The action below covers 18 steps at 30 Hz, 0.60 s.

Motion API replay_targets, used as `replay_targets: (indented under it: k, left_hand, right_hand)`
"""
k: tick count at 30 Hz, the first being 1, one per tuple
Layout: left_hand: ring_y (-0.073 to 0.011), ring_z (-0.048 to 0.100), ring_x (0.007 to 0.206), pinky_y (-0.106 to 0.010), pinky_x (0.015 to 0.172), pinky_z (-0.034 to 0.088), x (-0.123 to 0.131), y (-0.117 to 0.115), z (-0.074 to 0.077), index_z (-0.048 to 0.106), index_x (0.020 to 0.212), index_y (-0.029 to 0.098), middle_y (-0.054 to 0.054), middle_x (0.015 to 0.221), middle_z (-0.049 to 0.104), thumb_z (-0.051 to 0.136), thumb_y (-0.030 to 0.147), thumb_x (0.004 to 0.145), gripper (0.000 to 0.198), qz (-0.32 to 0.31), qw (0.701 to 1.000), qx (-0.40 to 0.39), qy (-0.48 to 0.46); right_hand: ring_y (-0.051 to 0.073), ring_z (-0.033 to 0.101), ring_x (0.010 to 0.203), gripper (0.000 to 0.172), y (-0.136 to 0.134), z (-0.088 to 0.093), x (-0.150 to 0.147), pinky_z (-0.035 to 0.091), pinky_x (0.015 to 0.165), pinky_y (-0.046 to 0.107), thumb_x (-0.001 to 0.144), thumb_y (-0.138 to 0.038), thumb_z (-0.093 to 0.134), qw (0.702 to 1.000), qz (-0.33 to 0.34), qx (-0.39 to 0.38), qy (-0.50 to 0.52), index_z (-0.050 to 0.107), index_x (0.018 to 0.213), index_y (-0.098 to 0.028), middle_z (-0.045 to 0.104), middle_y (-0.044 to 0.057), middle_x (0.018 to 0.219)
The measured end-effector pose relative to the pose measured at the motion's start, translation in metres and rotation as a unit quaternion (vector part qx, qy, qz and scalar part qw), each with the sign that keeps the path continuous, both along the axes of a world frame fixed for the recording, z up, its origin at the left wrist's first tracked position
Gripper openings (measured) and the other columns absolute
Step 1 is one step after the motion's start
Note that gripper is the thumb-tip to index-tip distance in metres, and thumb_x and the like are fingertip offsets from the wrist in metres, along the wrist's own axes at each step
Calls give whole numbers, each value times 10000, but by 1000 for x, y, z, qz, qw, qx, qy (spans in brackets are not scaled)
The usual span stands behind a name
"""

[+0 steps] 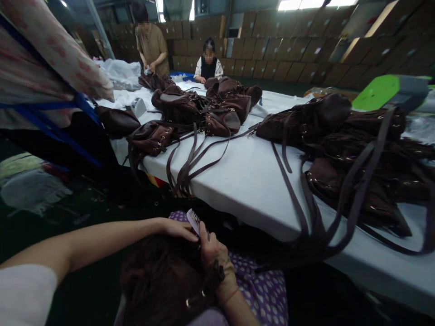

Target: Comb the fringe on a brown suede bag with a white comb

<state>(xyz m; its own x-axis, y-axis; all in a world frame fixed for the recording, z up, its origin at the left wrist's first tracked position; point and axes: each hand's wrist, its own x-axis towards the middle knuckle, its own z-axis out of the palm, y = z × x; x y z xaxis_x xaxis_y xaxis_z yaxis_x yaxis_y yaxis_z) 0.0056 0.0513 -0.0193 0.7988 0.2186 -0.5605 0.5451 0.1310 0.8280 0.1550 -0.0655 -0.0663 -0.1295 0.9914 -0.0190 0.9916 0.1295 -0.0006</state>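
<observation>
Beside the long white desk [244,181], a soft, floppy suede bag [159,271] lies on a dotted purple lap [261,294], best steadied by its body, the right hand [212,256] clenching a small comb [193,222], the left hand [176,228] resting on top with relaxed, open fingers.

A factory workroom: walls of stacked cardboard cartons [272,54], a long white-covered table [244,181] piled with brown bags [180,106]

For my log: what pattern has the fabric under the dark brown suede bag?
Purple fabric with white dots, best seen in the head view.
</observation>
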Motion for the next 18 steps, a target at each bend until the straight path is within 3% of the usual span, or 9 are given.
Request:
replay_targets:
  k: [3, 10, 15, 18]
  left_hand:
    - [-158, 482, 599, -268, 603, 400, 7, -16, -4, 596, 682, 186, -8, 619, 541, 457, 660, 826, 515, 29, 999, 13, -6]
    - [-113, 322, 470, -264, 468, 225, -1, -33, 10, 531, 664, 186, 35, 501, 432, 463, 707, 804, 544, 78, 997, -28, -5]
    - [-81, 241, 409, -259, 441, 164, 11, -36, 4, 509, 632, 180, 65, 437, 369, 540, 687, 769, 526, 108, 988, -106, -10]
    - [-79, 237, 362, -254, 421, 179, 4, -33, 0, 458, 612, 199, 77, 383, 332, 527, 703, 758, 529, 144, 980, -139, -5]
  right_hand:
    - [176, 666, 616, 482, 1, 1, 25, 478, 495, 220, 893, -84, 392, 999, 25, -42, -9, 427, 1368, -153, 623, 84, 813]
    - [170, 667, 667, 504, -10, 25, 83, 490, 548, 232, 885, -56, 414, 987, 137, -86, -4, 426, 1365, -209, 654, 58, 880]
    - [152, 664, 676, 530, -15, 20, 98, 490, 570, 221, 874, -37, 427, 986, 133, -96, -4, 427, 1366, -234, 662, 46, 888]
    - [156, 679, 660, 558, -34, 7, 133, 488, 552, 214, 816, 22, 445, 992, 70, -102, -16, 479, 1323, -209, 681, 60, 853]
